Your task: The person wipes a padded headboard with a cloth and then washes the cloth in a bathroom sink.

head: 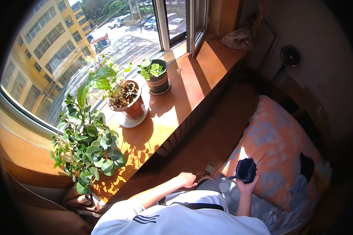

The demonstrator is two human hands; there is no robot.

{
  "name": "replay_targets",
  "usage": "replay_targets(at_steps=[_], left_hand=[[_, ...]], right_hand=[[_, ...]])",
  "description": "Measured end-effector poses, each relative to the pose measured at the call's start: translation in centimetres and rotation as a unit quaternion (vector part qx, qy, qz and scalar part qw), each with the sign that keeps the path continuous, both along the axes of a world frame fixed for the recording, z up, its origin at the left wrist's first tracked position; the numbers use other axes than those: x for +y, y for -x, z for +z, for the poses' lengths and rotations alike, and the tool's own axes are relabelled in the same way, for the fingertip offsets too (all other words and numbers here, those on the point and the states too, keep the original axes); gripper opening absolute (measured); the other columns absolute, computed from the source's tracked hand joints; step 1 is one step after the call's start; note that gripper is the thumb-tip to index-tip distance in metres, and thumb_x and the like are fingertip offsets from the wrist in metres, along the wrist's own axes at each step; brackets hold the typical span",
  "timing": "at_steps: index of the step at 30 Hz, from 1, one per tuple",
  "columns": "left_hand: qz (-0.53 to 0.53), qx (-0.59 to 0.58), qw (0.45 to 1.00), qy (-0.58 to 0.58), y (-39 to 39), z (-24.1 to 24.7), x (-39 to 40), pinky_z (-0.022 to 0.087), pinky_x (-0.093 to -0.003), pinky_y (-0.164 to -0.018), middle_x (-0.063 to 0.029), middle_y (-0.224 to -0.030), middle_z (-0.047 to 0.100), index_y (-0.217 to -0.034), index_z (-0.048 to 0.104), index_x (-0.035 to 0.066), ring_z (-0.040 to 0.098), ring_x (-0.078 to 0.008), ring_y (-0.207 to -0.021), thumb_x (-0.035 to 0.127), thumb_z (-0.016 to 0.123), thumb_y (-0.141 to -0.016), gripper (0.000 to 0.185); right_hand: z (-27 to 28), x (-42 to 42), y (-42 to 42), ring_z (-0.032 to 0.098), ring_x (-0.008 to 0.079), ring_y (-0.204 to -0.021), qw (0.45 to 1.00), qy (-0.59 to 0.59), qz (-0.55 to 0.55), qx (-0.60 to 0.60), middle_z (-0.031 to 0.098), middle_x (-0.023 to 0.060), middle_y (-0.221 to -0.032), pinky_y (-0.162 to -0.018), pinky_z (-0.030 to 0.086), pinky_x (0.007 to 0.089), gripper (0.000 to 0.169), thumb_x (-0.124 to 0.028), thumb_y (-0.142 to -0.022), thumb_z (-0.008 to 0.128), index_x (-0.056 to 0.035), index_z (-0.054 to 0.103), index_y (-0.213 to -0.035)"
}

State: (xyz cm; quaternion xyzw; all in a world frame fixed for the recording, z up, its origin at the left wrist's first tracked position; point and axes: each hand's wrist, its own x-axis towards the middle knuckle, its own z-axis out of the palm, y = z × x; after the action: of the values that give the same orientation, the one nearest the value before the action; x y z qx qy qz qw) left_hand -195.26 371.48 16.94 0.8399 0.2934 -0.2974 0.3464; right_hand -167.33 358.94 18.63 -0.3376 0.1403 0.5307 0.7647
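Observation:
My right hand (249, 182) holds up a dark blue fabric pouch (246, 170), its mouth facing up and a short strap hanging at its left side. Behind the pouch lies a bed cover (270, 138) in orange with blue-grey patches. Over by my knee, my left hand (189, 179) is loosely curled with the palm turned away. Whether anything is inside it is hidden. A light-coloured slipper (209, 168) shows on a foot just beyond that hand.
Along the sunlit wooden windowsill (176, 108) stand a bushy round-leaved plant (91, 149), a plant in a reddish pot (132, 105) and a small dark pot (158, 79). A window sash (198, 26) is swung inward. Bunched cloth (238, 38) and a pedestal fan (289, 55) are farther back.

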Motion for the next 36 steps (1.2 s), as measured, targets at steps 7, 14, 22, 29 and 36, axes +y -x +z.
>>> replay_targets(at_steps=[7, 14, 22, 29, 36], left_hand=[[-0.035, -0.227, 0.972, -0.043, -17.8, 7.4, 11.2, 0.051, -0.0414, -0.089, -0.0193, -0.113, 0.063, -0.124, 0.057, 0.001, 0.061, -0.0352, -0.106, 0.039, 0.054, -0.094, 0.049], [-0.148, -0.586, 0.760, 0.237, -32.5, 28.0, 18.0, 0.044, -0.0397, -0.098, -0.0177, -0.117, 0.064, -0.125, 0.057, -0.002, 0.064, -0.0306, -0.105, 0.020, 0.051, -0.098, 0.036], [-0.124, -0.829, 0.537, 0.098, -40.4, 34.4, 27.1, 0.051, -0.0459, -0.084, -0.0138, -0.095, 0.071, -0.121, 0.049, 0.014, 0.069, -0.0300, -0.081, 0.020, 0.056, -0.095, 0.027], [-0.144, -0.846, 0.483, 0.172, -49.4, 35.1, 41.4, 0.052, -0.0386, -0.076, -0.0155, -0.085, 0.070, -0.112, 0.056, 0.010, 0.068, -0.0255, -0.072, 0.014, 0.059, -0.092, 0.021], [-0.051, -0.877, 0.438, 0.189, -60.1, 34.6, 50.1, 0.053, -0.0354, -0.069, -0.0146, -0.081, 0.068, -0.100, 0.067, 0.008, 0.065, -0.0242, -0.067, 0.008, 0.064, -0.087, 0.013]], right_hand=[[5.1, 7.3, -14.0, 0.052, 0.0279, -0.121, 0.987, -0.130, -0.071, 0.069, 0.057, 0.0084, -0.130, -0.104, 0.041, 0.0447, 0.060, -0.040, -0.076, 0.065, -0.0122, 0.056, -0.128], [4.7, 12.8, -24.6, 0.050, 0.0274, -0.124, 0.986, -0.132, -0.075, 0.067, 0.056, 0.0074, -0.130, -0.107, 0.037, 0.0456, 0.058, -0.044, -0.078, 0.062, -0.0129, 0.056, -0.127], [2.4, 25.8, -31.3, 0.050, 0.0265, -0.123, 0.983, -0.111, -0.082, 0.123, 0.057, 0.0076, -0.131, -0.108, 0.035, 0.0447, 0.055, -0.039, -0.078, 0.063, -0.0130, 0.057, -0.126], [5.7, 36.1, -39.6, 0.049, 0.0270, -0.124, 0.981, -0.133, -0.127, 0.057, 0.055, 0.0084, -0.133, -0.108, 0.034, 0.0451, 0.056, -0.041, -0.079, 0.062, -0.0126, 0.056, -0.128], [5.7, 46.8, -48.8, 0.050, 0.0267, -0.123, 0.984, -0.139, -0.103, 0.045, 0.055, 0.0087, -0.132, -0.107, 0.036, 0.0446, 0.057, -0.041, -0.082, 0.060, -0.0098, 0.054, -0.129]])
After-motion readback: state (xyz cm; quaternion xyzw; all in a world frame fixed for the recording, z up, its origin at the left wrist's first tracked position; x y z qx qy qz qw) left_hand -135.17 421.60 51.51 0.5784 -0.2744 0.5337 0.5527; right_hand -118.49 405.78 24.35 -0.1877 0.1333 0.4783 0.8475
